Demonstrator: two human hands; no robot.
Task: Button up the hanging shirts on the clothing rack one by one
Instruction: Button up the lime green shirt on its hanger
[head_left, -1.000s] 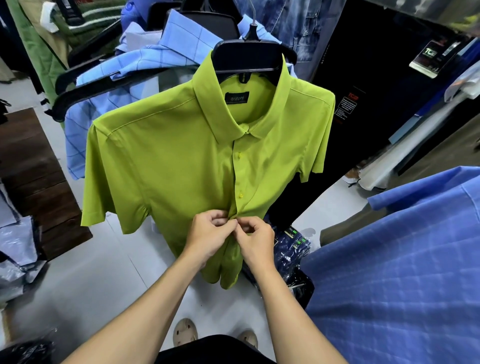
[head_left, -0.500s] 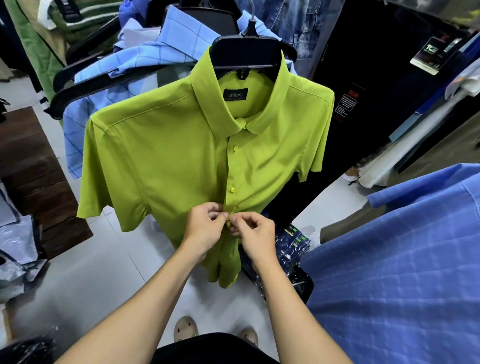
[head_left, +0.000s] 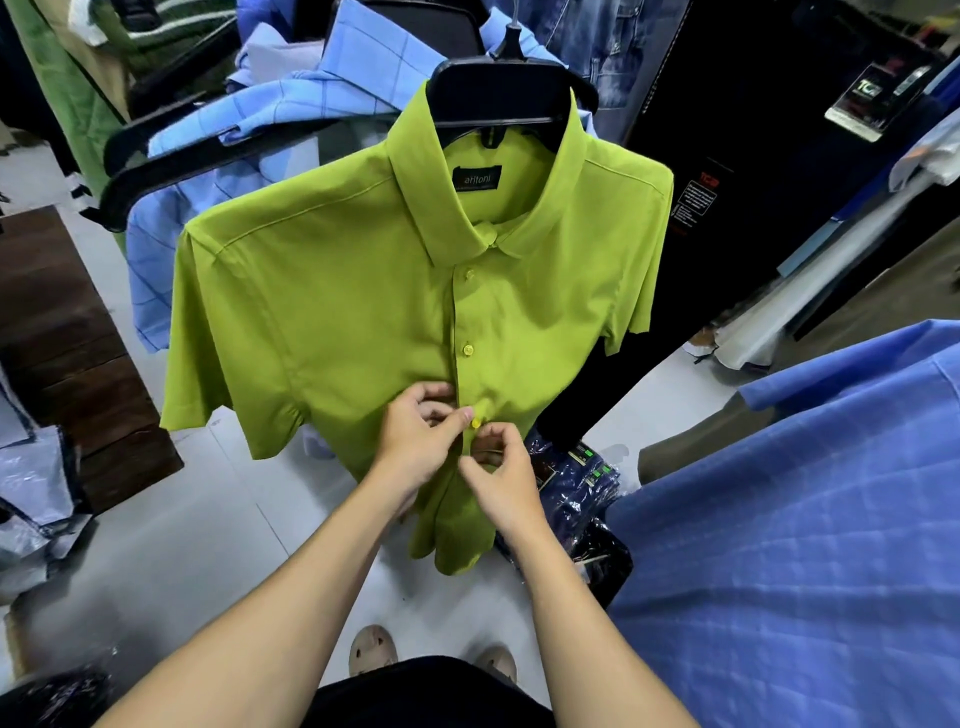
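My left hand (head_left: 415, 441) pinches the placket beside a button (head_left: 475, 423); my right hand (head_left: 501, 478) pinches the edge just below. The shirt (head_left: 337, 312) hangs on its hanger (head_left: 501, 98). Risk: hanger swings, button slips back out; lower front is open.

Pkgd navy garments (head_left: 576, 480) on white floor (head_left: 171, 525)

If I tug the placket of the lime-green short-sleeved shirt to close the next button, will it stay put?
Probably not. The lime-green short-sleeved shirt hangs from one black plastic hanger, so it may swing or twist. Its thin cloth bunches where the left hand and right hand pinch it, so expect floppiness.
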